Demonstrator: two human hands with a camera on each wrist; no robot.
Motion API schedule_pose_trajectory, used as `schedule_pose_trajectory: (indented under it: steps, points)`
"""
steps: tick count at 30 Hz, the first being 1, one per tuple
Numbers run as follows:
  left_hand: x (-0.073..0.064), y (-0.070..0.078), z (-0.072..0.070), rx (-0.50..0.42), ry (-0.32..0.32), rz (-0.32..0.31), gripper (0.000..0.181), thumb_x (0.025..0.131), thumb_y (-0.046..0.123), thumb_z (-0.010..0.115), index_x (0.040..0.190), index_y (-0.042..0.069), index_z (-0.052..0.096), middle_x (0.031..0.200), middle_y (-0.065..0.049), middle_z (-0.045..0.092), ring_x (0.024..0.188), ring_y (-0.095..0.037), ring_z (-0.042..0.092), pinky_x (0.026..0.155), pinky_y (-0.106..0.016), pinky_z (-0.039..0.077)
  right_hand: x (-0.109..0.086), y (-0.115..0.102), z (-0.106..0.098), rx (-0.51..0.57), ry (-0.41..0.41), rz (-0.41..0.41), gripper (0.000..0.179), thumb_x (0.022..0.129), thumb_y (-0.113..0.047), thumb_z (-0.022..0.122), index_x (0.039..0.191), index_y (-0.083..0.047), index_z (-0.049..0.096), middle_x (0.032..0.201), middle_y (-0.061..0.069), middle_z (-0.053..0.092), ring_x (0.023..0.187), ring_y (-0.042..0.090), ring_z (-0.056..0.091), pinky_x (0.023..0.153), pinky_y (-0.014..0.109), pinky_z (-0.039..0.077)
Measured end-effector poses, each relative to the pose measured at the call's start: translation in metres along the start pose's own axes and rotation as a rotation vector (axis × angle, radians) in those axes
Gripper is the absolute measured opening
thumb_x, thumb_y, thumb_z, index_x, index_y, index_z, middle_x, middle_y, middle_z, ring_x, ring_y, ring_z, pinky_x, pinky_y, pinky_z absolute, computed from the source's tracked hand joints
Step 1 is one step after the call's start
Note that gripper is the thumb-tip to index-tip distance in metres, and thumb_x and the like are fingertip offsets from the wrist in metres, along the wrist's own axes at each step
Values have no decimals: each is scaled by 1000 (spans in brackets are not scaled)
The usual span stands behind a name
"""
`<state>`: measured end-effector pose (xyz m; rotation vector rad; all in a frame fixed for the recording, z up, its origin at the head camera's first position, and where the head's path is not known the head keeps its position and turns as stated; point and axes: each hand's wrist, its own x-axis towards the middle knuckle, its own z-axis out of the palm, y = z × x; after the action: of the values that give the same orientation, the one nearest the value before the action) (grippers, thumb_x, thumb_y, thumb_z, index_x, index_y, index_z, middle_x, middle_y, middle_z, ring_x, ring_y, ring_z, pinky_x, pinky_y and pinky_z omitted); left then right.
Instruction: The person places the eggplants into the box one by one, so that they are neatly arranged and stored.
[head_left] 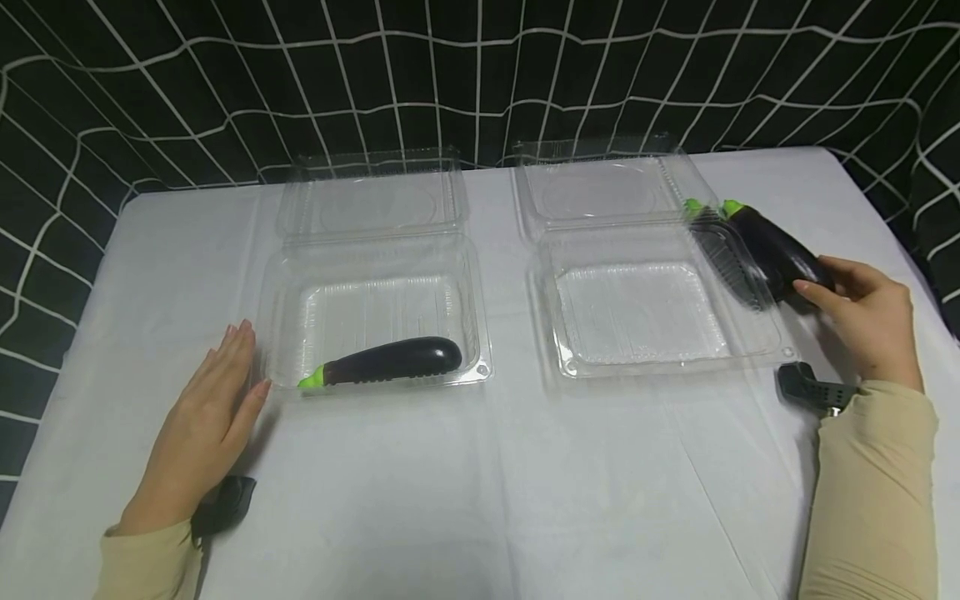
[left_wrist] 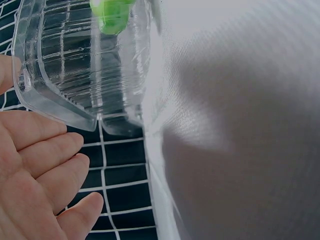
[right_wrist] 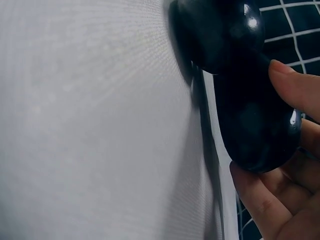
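In the head view a dark eggplant (head_left: pixel 780 246) with a green stem end lies at the right. My right hand (head_left: pixel 870 312) grips its rounded end between thumb and fingers; the right wrist view shows this eggplant (right_wrist: pixel 255 120) too. Close beside it lies a second eggplant (head_left: pixel 723 254), seen through the right clear container (head_left: pixel 637 367). A third eggplant (head_left: pixel 397 360) lies along the front side inside the left clear container (head_left: pixel 468 292). My left hand (head_left: pixel 206 425) is beside that container's left side, fingers straight and holding nothing; whether the thumb touches the rim I cannot tell.
Both containers have their clear lids, the left lid (head_left: pixel 375 204) and the right lid (head_left: pixel 600 187), folded back behind them. A white cloth (head_left: pixel 420 500) covers the table. Black fabric with a white net (head_left: pixel 480 75) hangs behind the table and along its sides.
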<state>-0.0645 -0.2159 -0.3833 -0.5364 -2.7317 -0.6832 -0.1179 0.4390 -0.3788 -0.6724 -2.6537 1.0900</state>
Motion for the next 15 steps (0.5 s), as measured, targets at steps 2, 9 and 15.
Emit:
schedule_pose_trajectory:
  steps: [2,9,15]
  points:
    - [0,0,0,0,3,0,54,99,24,48,141,-7,35,145,-22,36,138,-29,29,114,-41,21,-1,-1,0,30,8,6,60,87,-31,67,138,-5,48,102,-22,53,89,-6,44,70,4,34]
    - [0,0,1,6,8,-2,54,99,24,49,142,-6,34,145,-22,36,138,-28,29,114,-40,21,-1,-1,-2,82,19,-11,58,87,-26,68,137,-4,49,94,-27,51,86,-7,45,68,3,35]
    - [-1,0,0,5,5,0,54,99,24,49,142,-6,34,145,-22,36,138,-28,29,114,-39,21,2,4,-4,106,41,-25,55,86,-23,69,135,-5,52,92,-29,53,85,-7,47,67,3,36]
